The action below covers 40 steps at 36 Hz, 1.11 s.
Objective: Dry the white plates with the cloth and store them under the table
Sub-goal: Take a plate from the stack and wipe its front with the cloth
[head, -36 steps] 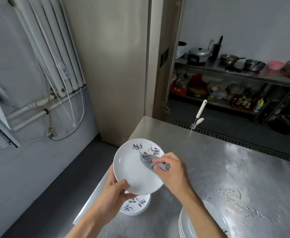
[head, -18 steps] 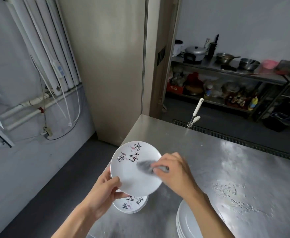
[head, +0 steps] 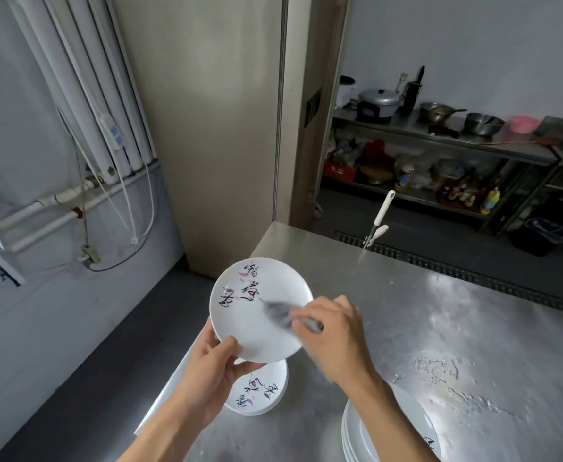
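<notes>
My left hand (head: 215,365) grips the lower rim of a small white plate (head: 247,328) with black calligraphy, tilted up above the table's left corner. My right hand (head: 333,331) pinches a grey cloth (head: 278,313) and presses it on the plate's face, right of centre; the cloth is blurred by motion. Below the held plate, a small stack of matching plates (head: 260,393) lies on the steel table (head: 440,311). A stack of larger white plates (head: 363,435) sits at the bottom edge, partly hidden by my right forearm.
Water spots (head: 446,375) mark the table right of my hands. A white-handled tool (head: 380,218) stands at the table's far edge. Beyond it is a floor drain grate and a steel shelf (head: 440,135) with pots. Grey floor and wall pipes lie to the left.
The plate has turned in my left hand, so the calligraphy has moved from the upper right to the upper left. The cloth has kept rubbing across the plate's face.
</notes>
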Available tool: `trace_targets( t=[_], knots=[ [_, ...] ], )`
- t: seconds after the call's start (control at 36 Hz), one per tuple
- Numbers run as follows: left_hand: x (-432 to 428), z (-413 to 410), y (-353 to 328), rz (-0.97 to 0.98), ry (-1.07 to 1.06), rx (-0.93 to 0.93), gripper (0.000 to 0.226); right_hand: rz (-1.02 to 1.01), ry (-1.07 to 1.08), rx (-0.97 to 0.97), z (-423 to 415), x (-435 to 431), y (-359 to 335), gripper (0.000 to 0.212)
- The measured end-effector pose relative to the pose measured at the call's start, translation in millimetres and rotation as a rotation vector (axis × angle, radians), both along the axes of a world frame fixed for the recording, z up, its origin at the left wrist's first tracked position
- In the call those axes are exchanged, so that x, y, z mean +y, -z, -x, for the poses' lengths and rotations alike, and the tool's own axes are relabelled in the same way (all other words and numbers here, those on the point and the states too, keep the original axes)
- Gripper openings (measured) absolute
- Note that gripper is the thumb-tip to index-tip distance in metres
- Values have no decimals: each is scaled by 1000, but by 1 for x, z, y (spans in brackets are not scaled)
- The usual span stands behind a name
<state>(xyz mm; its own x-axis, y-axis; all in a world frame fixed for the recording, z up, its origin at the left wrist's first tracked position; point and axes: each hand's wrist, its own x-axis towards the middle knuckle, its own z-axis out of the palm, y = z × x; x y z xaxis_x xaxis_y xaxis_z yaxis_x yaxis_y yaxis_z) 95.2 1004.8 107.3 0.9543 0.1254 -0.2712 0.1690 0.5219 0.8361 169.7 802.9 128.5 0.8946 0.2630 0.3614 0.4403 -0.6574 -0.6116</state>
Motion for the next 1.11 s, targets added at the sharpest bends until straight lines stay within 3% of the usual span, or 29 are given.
trace_targets(
  t=[0.06,0.19,0.25,0.33,0.44,0.58,0.67,0.78,0.89,1.03,1.11],
  knots=[
    [-5,-3,-3,-6,-6,-24,69,-21,122,-7,-6,1,1,15],
    [-14,-4,-7,-12,34,-22,78,-364,54,172,-1,10,4,24],
    [-12,-4,-10,-15,88,-17,76,-408,33,204,-8,4,-1,27],
    [1,-6,-21,-10,125,10,59,-410,-62,268,-17,-13,-13,28],
    [19,-9,-29,-150,217,51,26,-354,-184,279,-29,-37,-27,33],
    [17,-11,-30,-254,329,30,55,-328,-160,185,-31,-37,-30,24],
    [15,-13,-26,-201,263,52,54,-258,-144,169,-16,-33,-21,21],
    [14,-12,-10,-112,149,86,47,-211,-276,324,8,-21,-10,19],
    [5,-5,-7,-84,92,76,61,-294,19,209,-5,-18,-13,17],
    [-1,-4,-11,-25,25,15,53,-278,-131,319,13,-1,-7,19],
    [-8,-1,-10,-9,-31,-1,56,-392,74,232,4,-5,-6,18]
  ],
)
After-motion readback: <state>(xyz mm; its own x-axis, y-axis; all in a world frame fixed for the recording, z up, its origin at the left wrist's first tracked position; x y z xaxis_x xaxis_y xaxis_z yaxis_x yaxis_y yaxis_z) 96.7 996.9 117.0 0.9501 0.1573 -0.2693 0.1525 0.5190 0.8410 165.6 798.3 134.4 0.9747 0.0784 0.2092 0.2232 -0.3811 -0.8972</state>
